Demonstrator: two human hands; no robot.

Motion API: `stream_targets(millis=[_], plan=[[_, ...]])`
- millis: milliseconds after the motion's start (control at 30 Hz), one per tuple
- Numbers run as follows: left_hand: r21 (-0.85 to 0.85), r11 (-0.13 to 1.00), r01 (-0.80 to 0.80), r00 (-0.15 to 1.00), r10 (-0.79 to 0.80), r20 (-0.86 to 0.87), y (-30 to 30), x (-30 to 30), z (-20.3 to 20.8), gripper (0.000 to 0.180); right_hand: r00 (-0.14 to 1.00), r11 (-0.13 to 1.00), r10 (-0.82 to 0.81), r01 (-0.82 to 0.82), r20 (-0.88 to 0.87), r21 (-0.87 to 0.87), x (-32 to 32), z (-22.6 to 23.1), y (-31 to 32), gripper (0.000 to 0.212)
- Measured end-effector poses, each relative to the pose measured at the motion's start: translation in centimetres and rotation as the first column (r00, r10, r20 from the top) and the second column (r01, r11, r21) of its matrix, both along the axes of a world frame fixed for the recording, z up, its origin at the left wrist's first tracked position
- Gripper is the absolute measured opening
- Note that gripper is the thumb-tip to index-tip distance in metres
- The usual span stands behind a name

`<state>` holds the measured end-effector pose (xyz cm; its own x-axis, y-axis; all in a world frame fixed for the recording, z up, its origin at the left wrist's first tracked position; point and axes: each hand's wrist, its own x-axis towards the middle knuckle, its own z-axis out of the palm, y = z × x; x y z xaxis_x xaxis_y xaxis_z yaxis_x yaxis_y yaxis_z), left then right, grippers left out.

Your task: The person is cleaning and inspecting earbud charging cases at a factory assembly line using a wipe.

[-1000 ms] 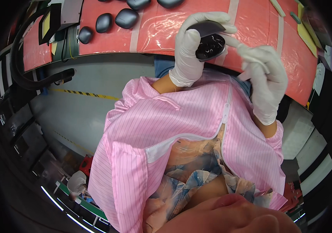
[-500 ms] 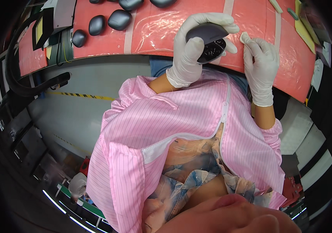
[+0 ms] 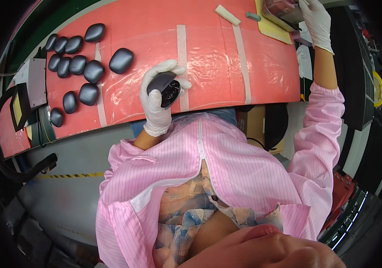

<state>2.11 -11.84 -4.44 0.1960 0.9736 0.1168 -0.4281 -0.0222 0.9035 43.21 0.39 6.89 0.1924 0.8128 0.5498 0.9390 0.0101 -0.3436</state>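
My gloved left hand (image 3: 159, 96) is closed round a dark grey earbud charging case (image 3: 162, 83) near the table's front edge. The lid is up, and its glossy black inside faces right. My gloved right hand (image 3: 319, 24) is stretched to the far right corner, at the rim of a clear-sided container (image 3: 284, 13) with pinkish contents. Its fingertips run against the container and the picture's upper edge, so their grip is unclear. On the left of the table lie several closed cases of the same kind, the nearest one (image 3: 122, 60) set apart from the group.
A red, plastic-covered table (image 3: 213, 85) carries pale tape strips. A white strip (image 3: 227, 15), a small grey-green block (image 3: 253, 16) and a yellow pad (image 3: 273, 33) lie at its far right. A grey box (image 3: 34, 82) and a black hose (image 3: 8, 172) stand left.
My right hand has moved from beside the case to the container at the far right; the white wipe in its fingers no longer shows. The left hand still holds the raised-lid case. The view has shifted.
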Motion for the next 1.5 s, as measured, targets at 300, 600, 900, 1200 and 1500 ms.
stream_targets(millis=[300, 600, 900, 1200, 1500], plan=[[-0.006, 1.000, 0.018, 1.000, -0.018, 0.004, 0.4, -0.3, 0.0, 0.081, 0.996, 0.991, -0.037, 0.048, 0.087, -0.122, -0.8, 1.2, 0.8, 0.017], [-0.165, 0.986, -0.034, 0.996, 0.047, 0.076, 0.6, -0.4, 2.4, 0.082, 0.950, 0.982, 0.141, -0.170, -0.279, -0.080, -5.0, 1.4, -2.6, 0.024], [-0.059, 0.998, 0.028, 0.999, -0.025, 0.048, -0.5, -0.5, 2.1, 0.083, 0.677, 0.669, 0.733, -0.734, -0.059, -0.116, -24.7, -4.3, -12.5, 0.031], [-0.054, 0.993, 0.101, 0.994, -0.098, 0.057, -1.3, -0.7, 2.7, 0.085, 0.660, 0.664, 0.735, -0.747, -0.154, -0.031, -25.5, -4.6, -15.4, 0.033], [-0.015, 0.998, 0.055, 0.995, -0.054, 0.086, -1.6, -0.5, 3.2, 0.091, 0.676, 0.865, 0.454, -0.489, -0.581, 0.107, -24.4, -5.9, -16.5, 0.028]])
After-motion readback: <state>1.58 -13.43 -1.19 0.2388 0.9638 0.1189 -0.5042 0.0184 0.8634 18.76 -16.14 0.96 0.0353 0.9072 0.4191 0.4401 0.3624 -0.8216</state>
